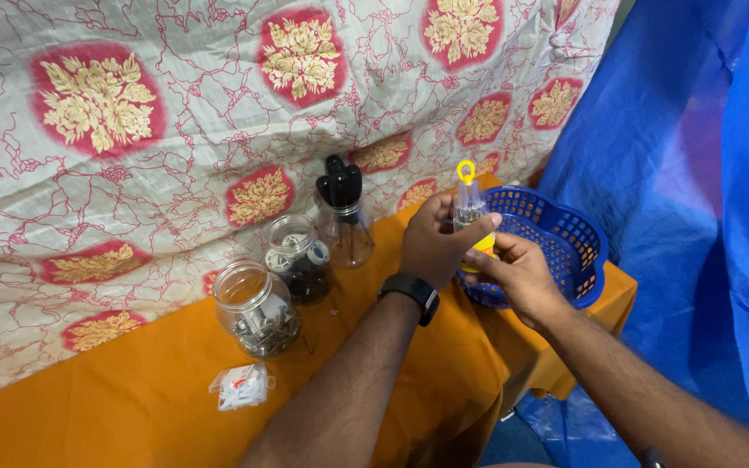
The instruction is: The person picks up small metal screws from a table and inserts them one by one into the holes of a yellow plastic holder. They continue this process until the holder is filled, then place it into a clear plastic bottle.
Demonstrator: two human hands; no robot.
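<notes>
both hands are closed on a small clear bottle with a yellow cap (468, 206), held upright just over the near rim of the blue basket (565, 238): left hand (433, 243) wraps its body, right hand (517, 273) grips the base. it looks not yet set down; three glass jars (257, 308) stand left of the basket on the tabletop (132, 390).

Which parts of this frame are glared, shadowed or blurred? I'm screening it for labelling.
Head view: even, soft light; small glints on the glass jars; faint shadows under them; left hand and right hand on the yellow-capped container look sharp; edges slightly stretched.
</notes>
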